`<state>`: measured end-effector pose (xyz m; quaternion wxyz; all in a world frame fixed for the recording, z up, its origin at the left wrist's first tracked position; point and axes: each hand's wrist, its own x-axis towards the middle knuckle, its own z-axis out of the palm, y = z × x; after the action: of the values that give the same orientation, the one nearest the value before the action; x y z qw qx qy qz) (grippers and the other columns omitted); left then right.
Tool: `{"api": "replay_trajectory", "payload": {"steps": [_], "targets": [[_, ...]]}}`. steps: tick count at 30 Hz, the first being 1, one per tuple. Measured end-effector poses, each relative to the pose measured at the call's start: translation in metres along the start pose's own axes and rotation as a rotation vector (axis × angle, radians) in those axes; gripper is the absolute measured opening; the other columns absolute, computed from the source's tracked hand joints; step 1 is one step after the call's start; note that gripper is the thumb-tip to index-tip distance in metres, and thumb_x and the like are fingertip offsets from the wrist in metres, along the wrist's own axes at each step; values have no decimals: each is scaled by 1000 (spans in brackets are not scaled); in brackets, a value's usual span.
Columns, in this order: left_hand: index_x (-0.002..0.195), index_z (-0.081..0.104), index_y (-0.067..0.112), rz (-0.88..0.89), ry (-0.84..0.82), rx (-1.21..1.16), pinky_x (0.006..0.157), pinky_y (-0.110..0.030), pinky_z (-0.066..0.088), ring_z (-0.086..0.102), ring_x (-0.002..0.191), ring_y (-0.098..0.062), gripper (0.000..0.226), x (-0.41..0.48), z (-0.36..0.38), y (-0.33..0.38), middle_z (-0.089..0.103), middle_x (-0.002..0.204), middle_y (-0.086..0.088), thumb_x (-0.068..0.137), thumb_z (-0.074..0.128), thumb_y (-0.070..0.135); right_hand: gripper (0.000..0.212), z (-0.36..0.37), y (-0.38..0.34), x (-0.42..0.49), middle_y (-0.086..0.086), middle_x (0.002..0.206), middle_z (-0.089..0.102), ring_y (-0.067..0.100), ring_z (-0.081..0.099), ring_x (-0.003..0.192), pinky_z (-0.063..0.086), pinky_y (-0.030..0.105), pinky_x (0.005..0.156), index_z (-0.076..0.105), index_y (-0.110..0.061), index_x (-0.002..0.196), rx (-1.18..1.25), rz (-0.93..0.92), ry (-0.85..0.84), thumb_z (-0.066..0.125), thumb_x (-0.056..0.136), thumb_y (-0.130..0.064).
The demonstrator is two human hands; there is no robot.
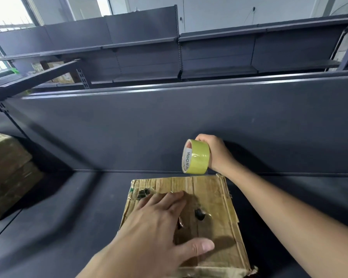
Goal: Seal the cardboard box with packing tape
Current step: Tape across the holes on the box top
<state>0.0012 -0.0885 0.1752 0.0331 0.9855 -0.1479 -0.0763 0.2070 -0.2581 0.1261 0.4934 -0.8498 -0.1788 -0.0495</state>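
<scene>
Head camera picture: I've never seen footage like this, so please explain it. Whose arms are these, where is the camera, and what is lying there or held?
No machine: a person wears one camera on the head, looking forward and down, so both arms are their own. The left hand lies flat on a worn cardboard box, which sits on a dark shelf. The right hand has a yellow-green tape roll in its grip, held up near the box's far edge. A second box stands at far left.

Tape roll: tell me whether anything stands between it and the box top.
Nothing visible lies between the tape roll, gripped by the right hand, and the far edge of the cardboard box. Further along, the left hand rests flat on the top.
</scene>
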Motion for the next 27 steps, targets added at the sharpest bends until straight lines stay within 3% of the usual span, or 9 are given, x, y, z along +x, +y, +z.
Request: {"api": "replay_trajectory", "payload": {"steps": [2,3,5,7,9,15,20,27], "targets": [[150,39,38,-6,65,28,120,-35,25,32,140,-11,126,10,-9,-1,34,151,22,52,9,111,27,-4,-8,0,-2,62,54,-4,44,47,38,20,44,50,-13,62,42,-2,0,65,83,-6],[145,43,35,-21,78,31,119,-36,27,33,138,-14,125,16,-13,-1,38,145,17,50,19,112,27,-8,-13,-1,-9,58,54,-5,45,46,37,15,44,50,-11,63,62,-8,8,66,84,-7],[153,31,25,-35,43,14,127,-41,14,17,151,-20,138,27,-16,1,23,159,7,45,39,110,23,-15,-18,2,-17,50,57,-10,50,47,34,8,44,51,-3,69,126,2,26,62,89,2],[162,8,21,-24,-29,-28,126,-42,-4,-2,157,-17,153,34,-13,2,1,167,10,43,54,106,20,-21,-20,5,-25,48,58,-12,52,48,33,8,46,52,1,74,166,7,29,57,92,7],[163,-4,23,-19,-59,-84,126,-40,-4,-3,156,-13,158,38,-7,0,-3,166,15,43,61,103,24,-21,-19,8,-18,53,60,-5,49,49,35,16,48,51,-2,70,113,-5,39,64,91,-2],[162,-15,16,-63,-77,-156,128,-49,-11,-15,156,-16,165,46,-2,7,-6,165,12,43,58,104,23,-9,-10,14,-2,63,59,12,45,60,34,31,54,49,-10,71,57,25,84,66,84,-19],[161,-17,13,-71,-39,-134,128,-51,-9,-20,157,-17,169,46,8,11,-11,169,5,40,55,107,17,1,-9,20,9,84,72,35,66,79,54,51,69,53,-13,77,40,68,42,57,88,-26],[161,5,17,-41,47,-113,129,-51,-6,9,148,-17,159,51,9,9,13,149,12,39,59,104,15,-11,6,15,7,76,66,31,64,72,52,51,62,52,-15,76,-128,-82,-42,56,91,-13]]}}
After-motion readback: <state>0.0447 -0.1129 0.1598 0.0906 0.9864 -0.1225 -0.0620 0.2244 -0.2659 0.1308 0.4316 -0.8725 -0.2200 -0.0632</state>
